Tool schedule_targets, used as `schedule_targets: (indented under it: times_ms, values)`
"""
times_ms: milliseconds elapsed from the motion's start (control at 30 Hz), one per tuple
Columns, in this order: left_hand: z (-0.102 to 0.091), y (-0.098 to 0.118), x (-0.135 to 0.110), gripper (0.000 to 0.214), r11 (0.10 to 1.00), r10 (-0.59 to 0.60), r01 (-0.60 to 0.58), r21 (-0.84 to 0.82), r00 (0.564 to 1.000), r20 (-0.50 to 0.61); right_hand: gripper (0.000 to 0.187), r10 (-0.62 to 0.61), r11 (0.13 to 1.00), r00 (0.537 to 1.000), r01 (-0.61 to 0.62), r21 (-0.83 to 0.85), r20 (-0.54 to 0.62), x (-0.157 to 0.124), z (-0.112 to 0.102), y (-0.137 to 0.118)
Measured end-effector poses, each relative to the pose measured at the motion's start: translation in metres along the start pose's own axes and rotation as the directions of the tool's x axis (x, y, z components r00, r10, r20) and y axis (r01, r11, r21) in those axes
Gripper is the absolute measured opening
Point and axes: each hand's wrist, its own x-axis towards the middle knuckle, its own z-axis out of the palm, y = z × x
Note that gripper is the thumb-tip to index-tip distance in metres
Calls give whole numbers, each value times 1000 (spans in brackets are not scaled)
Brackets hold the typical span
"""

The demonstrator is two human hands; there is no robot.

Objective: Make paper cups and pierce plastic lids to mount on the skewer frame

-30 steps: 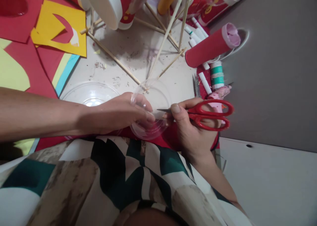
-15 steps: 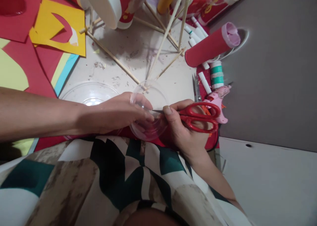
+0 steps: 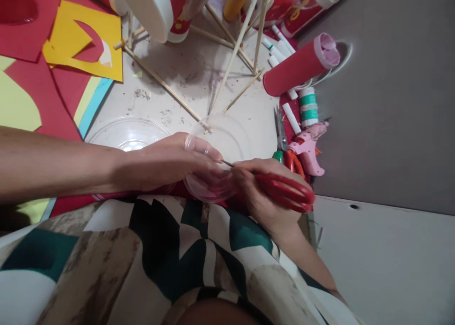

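My left hand is closed on a clear round plastic lid, which stands tilted on edge above the front of the table. My right hand grips red-handled scissors near their blades, with the handles pointing right. The scissors' dark tip touches or nearly touches the lid by my left fingertips; whether it goes through the plastic I cannot tell. Behind my left wrist lies a larger clear plastic piece, partly hidden by the arm.
A frame of wooden sticks stands behind the hands. Yellow paper and red sheets lie at left. A red tube, white glue sticks or markers, green-handled scissors and a pink glue gun sit along the right side by a grey wall.
My right hand has rolled the scissors, so their handle loops now show nearly edge-on and lower. The tip stays at the lid. My left hand has hardly moved.
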Motion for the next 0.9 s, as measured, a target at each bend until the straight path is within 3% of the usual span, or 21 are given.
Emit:
schedule_targets:
  times_ms: [233, 500, 667, 900]
  values:
    - [1, 0, 1, 7, 999, 24, -23, 27, 1000, -18, 9, 63, 997, 990, -58, 46, -122, -1, 3, 1]
    - [-5, -4, 6, 10, 998, 61, -61, 9, 998, -14, 6, 237, 961, 958, -208, 180, -162, -6, 8, 5]
    - [-6, -7, 9, 15, 998, 65, -64, 23, 997, -49, 5, 231, 961, 956, -197, 193, -179, -4, 10, 5]
    - [-4, -7, 8, 17, 996, 88, -88, -14, 996, -14, 5, 173, 983, 975, -162, 87, -141, -5, 9, 6]
